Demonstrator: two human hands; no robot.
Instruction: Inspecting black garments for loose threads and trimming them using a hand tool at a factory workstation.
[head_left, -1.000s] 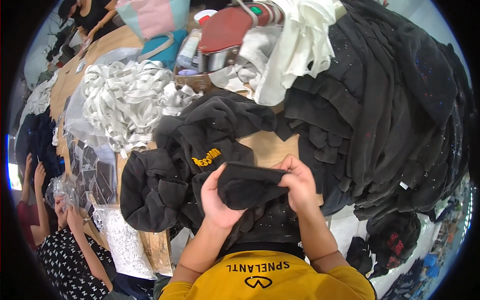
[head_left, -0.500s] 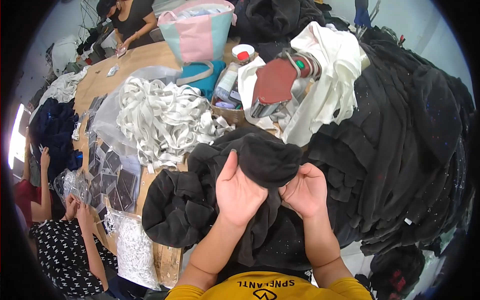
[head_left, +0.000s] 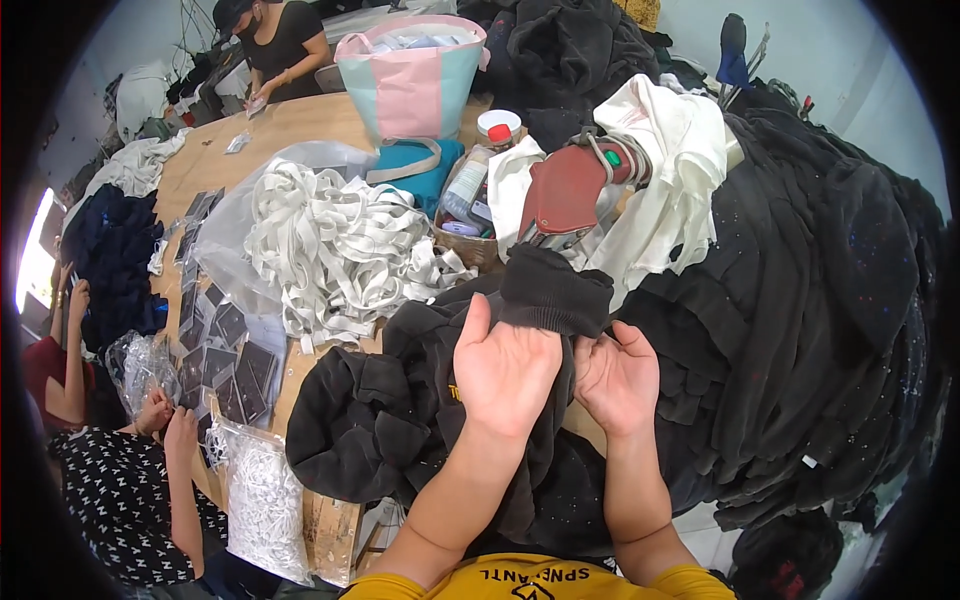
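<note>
A yellow short-sleeved shirt is worn, printed with dark lettering.

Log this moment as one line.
left hand: palm up, fingers hidden at black ribbed cuff | right hand: palm up, by cuff's lower right edge, grip unclear | around: bunched black fabric, white strap pile

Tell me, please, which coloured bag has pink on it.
The tall pale-blue and pink bag, standing behind the teal bag, which is lower and shows no pink.

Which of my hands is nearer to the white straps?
Left. Your left hand is to the right of the white straps; your right hand is farther right.
</note>
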